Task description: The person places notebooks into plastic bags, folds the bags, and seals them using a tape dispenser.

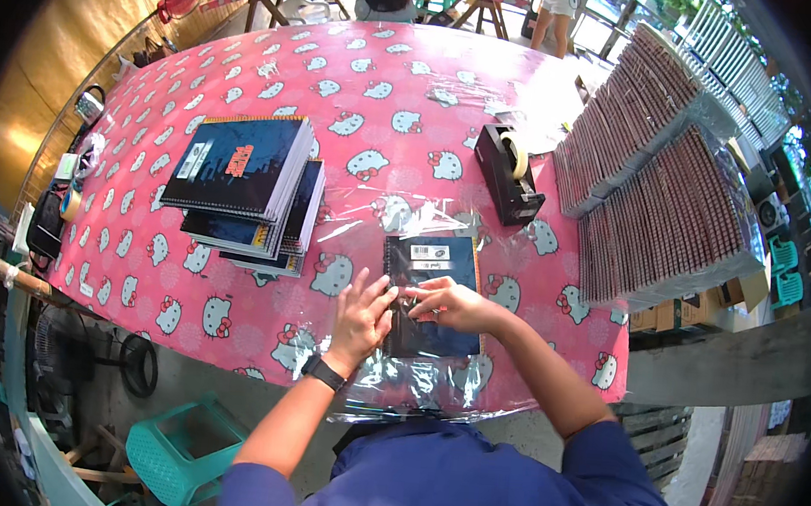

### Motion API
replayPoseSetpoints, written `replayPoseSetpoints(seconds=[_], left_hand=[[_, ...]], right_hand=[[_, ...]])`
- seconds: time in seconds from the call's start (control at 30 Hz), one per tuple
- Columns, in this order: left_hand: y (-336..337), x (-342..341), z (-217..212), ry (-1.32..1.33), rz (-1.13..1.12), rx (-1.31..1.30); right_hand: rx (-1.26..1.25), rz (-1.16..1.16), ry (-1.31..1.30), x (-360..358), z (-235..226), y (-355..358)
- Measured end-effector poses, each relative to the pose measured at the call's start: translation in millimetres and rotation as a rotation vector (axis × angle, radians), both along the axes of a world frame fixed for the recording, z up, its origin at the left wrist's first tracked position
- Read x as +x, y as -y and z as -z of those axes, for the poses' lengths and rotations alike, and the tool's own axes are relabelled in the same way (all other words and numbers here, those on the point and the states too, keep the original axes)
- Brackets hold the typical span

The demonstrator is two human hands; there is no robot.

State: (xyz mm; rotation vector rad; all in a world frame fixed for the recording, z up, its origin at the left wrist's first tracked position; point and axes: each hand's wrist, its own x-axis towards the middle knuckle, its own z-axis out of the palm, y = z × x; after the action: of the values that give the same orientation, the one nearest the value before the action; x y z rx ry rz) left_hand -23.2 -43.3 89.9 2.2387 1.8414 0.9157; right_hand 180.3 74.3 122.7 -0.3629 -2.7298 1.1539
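A dark blue spiral notebook point(456, 343) with a white label lies flat in front of me. Clear plastic film point(423, 378) spreads beneath and around it, crinkled and shiny above and below the cover. Along the notebook's spiral edge rests my left hand point(360, 320), its fingers stretched out and slightly apart, with a dark watch on that wrist. My right hand point(454, 305) is over the middle of the cover, fingers bent and drawn together, tips close to the left fingertips. Whatever is between those right fingertips is too small to make out.
Left of centre stands a stack of similar notebooks point(238, 166). A black tape dispenser point(508, 176) sits beyond my right hand. Tall stacks of bound notebooks point(661, 224) line the right side. A pink patterned cover point(259, 327) drapes the table; a green stool point(161, 452) stands below left.
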Motion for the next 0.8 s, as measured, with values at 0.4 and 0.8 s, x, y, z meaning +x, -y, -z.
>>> replayPoseSetpoints(seconds=[0.4,0.8], left_hand=[[-38,1,19,0.280,0.320,-0.142],[-61,22,-23,-0.218,0.202,-0.351]], right_hand=[[0.334,0.469,0.310,13,9,9],[0.399,0.639,0.243,-6,10,22]])
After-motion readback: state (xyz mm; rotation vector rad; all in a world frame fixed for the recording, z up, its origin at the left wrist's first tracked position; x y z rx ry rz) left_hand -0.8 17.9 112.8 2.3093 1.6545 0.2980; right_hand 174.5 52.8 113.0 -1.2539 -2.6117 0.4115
